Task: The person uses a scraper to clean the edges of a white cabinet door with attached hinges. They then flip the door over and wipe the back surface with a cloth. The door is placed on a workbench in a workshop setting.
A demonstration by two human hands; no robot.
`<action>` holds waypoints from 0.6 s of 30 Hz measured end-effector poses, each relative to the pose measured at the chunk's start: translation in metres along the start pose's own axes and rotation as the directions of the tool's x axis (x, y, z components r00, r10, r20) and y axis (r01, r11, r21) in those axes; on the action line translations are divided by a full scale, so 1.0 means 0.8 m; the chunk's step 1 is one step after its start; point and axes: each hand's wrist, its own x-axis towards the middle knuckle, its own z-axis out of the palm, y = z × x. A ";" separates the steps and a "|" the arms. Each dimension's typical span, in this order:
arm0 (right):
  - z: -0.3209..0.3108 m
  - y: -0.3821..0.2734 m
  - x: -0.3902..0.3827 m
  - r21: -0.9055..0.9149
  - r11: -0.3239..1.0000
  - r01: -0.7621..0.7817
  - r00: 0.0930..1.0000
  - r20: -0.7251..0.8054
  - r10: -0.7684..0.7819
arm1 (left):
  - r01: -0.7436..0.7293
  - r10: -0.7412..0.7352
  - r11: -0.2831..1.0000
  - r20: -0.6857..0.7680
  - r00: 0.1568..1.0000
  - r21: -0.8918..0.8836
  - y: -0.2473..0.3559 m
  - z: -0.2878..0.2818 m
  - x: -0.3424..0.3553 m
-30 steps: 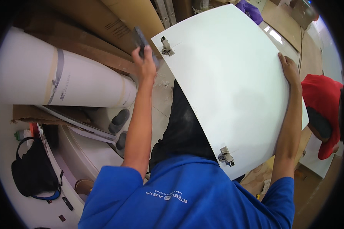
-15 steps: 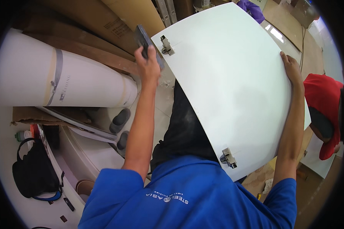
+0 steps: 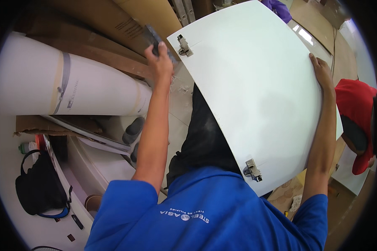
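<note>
My left hand (image 3: 160, 60) grips a dark grey rectangular block (image 3: 151, 37), just left of the upper left corner of a white panel (image 3: 255, 96). My right hand (image 3: 322, 71) holds that panel by its right edge, fingertips over the rim. The board lies tilted across my dark-trousered legs (image 3: 205, 134). Two metal hinges are fixed along its left edge, one at the upper corner (image 3: 184, 46) and another near my body (image 3: 252, 170).
A large white roll (image 3: 33, 77) lies left, before cardboard sheets (image 3: 125, 21). Grey slippers (image 3: 133, 129), a black bag (image 3: 40, 186) and a purple cloth (image 3: 276, 8) surround me. At right, another person in red (image 3: 356, 100) bends near wooden boards (image 3: 314, 25).
My left hand with the block shifted right and then back up and left. The panel and my right hand have moved slightly up and to the right.
</note>
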 end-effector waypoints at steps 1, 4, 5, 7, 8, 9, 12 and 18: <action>0.002 0.002 0.000 0.001 1.000 -0.024 0.999 0.025 0.024 | 0.031 -0.031 0.999 0.045 0.999 -0.007 -0.011 -0.014 -0.025; 0.004 0.005 0.002 0.016 0.999 -0.039 0.999 0.005 0.039 | -0.056 0.055 0.998 0.057 0.997 0.015 -0.058 -0.017 -0.082; 0.003 0.006 0.001 0.050 0.999 -0.019 1.000 -0.004 0.019 | -0.068 0.063 0.996 0.082 0.995 0.059 -0.071 -0.014 -0.091; 0.000 0.005 0.001 0.015 1.000 -0.027 1.000 0.009 0.027 | -0.200 0.201 0.974 0.001 0.980 0.109 -0.081 0.004 -0.081; -0.003 0.003 0.001 0.014 1.000 -0.027 0.999 0.017 0.027 | -0.266 0.271 0.953 -0.017 0.962 0.143 -0.077 0.015 -0.065; -0.005 0.001 -0.001 -0.018 1.000 -0.013 0.999 0.047 0.014 | -0.242 0.248 0.937 0.008 0.969 0.254 -0.069 0.022 -0.043; -0.010 -0.005 -0.003 -0.100 0.994 0.036 0.999 0.035 -0.033 | 0.059 -0.060 0.988 -0.003 0.998 0.140 -0.026 0.031 0.029; -0.003 0.005 -0.012 -0.183 0.983 0.012 0.997 -0.074 -0.026 | 0.114 -0.117 0.993 -0.114 0.987 -0.032 -0.028 -0.053 0.058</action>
